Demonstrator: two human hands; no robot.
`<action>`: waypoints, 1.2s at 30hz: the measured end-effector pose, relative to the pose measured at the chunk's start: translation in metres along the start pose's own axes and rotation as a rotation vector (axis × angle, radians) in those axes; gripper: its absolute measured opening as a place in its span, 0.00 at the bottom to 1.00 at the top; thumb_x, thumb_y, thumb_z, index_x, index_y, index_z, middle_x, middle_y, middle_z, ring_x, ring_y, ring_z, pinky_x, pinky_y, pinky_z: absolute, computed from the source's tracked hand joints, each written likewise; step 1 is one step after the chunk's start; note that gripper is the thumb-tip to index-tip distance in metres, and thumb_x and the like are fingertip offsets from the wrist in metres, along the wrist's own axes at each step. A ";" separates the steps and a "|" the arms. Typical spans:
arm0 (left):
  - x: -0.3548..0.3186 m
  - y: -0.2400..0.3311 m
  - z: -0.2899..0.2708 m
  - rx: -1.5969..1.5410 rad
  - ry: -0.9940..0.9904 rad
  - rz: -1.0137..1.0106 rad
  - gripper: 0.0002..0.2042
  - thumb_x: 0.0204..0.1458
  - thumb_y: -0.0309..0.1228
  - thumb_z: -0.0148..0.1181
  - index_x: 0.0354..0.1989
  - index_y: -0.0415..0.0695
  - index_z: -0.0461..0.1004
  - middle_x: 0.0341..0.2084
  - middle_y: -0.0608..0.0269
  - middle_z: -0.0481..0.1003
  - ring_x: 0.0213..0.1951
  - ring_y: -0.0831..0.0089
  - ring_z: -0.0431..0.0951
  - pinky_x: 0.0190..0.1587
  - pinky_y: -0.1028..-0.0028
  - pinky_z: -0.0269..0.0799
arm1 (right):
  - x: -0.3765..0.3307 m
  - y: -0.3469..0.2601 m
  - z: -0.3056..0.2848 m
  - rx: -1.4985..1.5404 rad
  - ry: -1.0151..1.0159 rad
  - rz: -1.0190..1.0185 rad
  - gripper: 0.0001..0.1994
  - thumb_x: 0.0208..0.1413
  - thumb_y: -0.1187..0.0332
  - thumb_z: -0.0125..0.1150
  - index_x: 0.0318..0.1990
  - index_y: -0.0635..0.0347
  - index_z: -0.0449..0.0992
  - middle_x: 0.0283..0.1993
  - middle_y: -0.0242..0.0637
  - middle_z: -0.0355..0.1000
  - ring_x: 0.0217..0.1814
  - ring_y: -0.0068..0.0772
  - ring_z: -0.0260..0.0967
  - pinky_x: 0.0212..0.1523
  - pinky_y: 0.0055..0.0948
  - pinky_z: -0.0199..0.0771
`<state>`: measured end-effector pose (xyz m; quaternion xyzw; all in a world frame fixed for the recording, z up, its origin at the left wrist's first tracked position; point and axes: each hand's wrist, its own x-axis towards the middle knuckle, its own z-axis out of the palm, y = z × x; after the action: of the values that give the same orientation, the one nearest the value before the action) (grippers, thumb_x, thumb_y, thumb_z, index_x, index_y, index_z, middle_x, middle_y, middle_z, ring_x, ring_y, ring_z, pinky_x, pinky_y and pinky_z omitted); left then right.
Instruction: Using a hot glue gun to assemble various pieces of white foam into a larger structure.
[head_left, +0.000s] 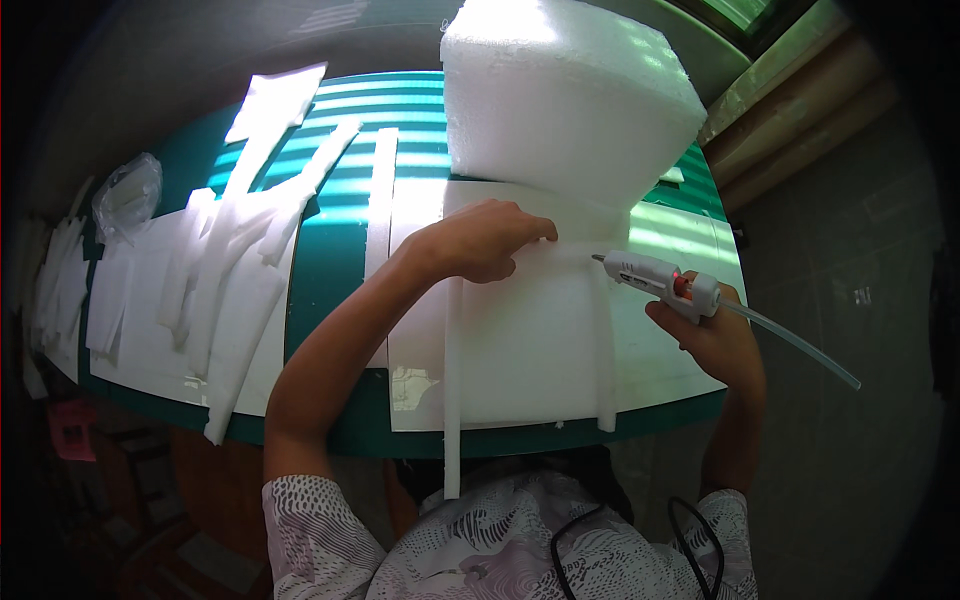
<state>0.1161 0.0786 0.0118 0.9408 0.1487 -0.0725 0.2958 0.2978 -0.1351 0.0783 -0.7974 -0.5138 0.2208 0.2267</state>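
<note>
A white hot glue gun (655, 278) is gripped in my right hand (725, 345), its nozzle aimed left and a clear glue stick (800, 345) trailing from its rear. Beneath the nozzle lies a white foam sheet (530, 350). One narrow foam strip (605, 385) runs along its right side; another strip (452, 400) lies along the left side and sticks out past the table's near edge. My left hand (490, 240) rests over the sheet's upper part, index finger and thumb apart, nothing visible between them. Its other fingers are partly hidden.
A big white foam block (570, 100) stands at the back of the green table (335, 310). Loose foam strips (235, 240) are piled on the left, near a clear plastic bag (130, 195). A pale board (412, 410) lies under the sheet. Beyond the right edge hangs a curtain (800, 110).
</note>
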 end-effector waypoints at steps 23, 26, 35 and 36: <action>0.002 0.003 0.002 0.038 -0.011 -0.002 0.25 0.50 0.19 0.60 0.59 0.44 0.67 0.47 0.51 0.77 0.52 0.55 0.74 0.56 0.59 0.68 | -0.003 0.009 -0.002 0.035 0.040 -0.007 0.15 0.50 0.64 0.70 0.33 0.69 0.75 0.22 0.38 0.70 0.22 0.26 0.65 0.24 0.30 0.64; -0.001 -0.001 0.005 0.049 -0.017 -0.002 0.26 0.51 0.19 0.59 0.61 0.44 0.65 0.49 0.50 0.75 0.54 0.55 0.73 0.59 0.59 0.67 | -0.003 0.007 -0.003 0.047 0.048 -0.015 0.15 0.50 0.64 0.70 0.33 0.69 0.75 0.22 0.38 0.70 0.22 0.26 0.65 0.24 0.30 0.64; -0.003 -0.005 0.003 0.013 -0.070 0.070 0.27 0.56 0.23 0.55 0.66 0.43 0.59 0.54 0.48 0.72 0.55 0.53 0.72 0.61 0.61 0.65 | -0.007 0.010 -0.003 0.061 0.055 0.000 0.14 0.50 0.63 0.70 0.34 0.67 0.75 0.21 0.34 0.69 0.21 0.22 0.64 0.22 0.26 0.64; -0.004 -0.003 0.000 0.013 -0.082 0.041 0.27 0.56 0.23 0.55 0.66 0.42 0.59 0.54 0.48 0.72 0.55 0.52 0.72 0.61 0.61 0.66 | -0.007 0.008 -0.003 0.074 0.058 0.011 0.15 0.50 0.64 0.70 0.33 0.68 0.74 0.21 0.37 0.70 0.22 0.25 0.64 0.25 0.30 0.63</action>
<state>0.1114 0.0798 0.0107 0.9418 0.1169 -0.1059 0.2969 0.3026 -0.1451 0.0773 -0.7973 -0.4942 0.2176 0.2698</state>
